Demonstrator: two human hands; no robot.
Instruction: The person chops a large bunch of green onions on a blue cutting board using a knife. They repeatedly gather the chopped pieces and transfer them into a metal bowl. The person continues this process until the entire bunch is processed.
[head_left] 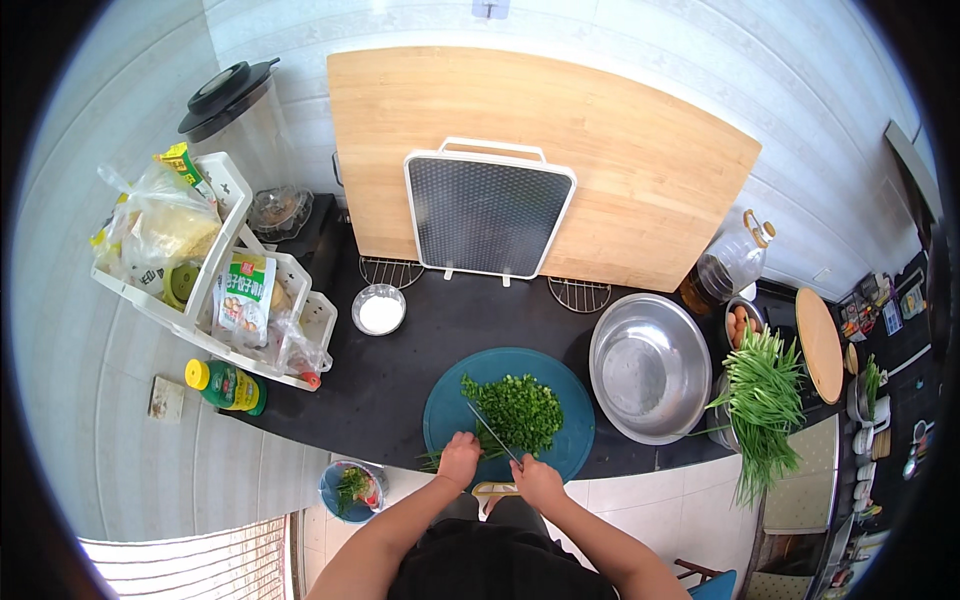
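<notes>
A round teal cutting board [572, 440] lies near the counter's front edge, with a heap of chopped chives [525, 410] on it. My right hand [540, 483] is closed around the handle of a knife [492, 432], whose blade slants up and left along the near side of the heap. To the left of the blade, my left hand [460, 458] is closed with its fingers curled over uncut chives [430, 462], pressing them to the board. Most of those stalks are hidden beneath the hand.
Right of the board stands a large steel basin [640, 372]. Bunched chives [762, 400] overhang the edge beyond it, near a bowl of eggs [740, 325]. A small bowl of white powder [380, 310], white storage bins [200, 325] and a yellow-capped bottle [228, 387] sit leftward. A bin [340, 505] stands below.
</notes>
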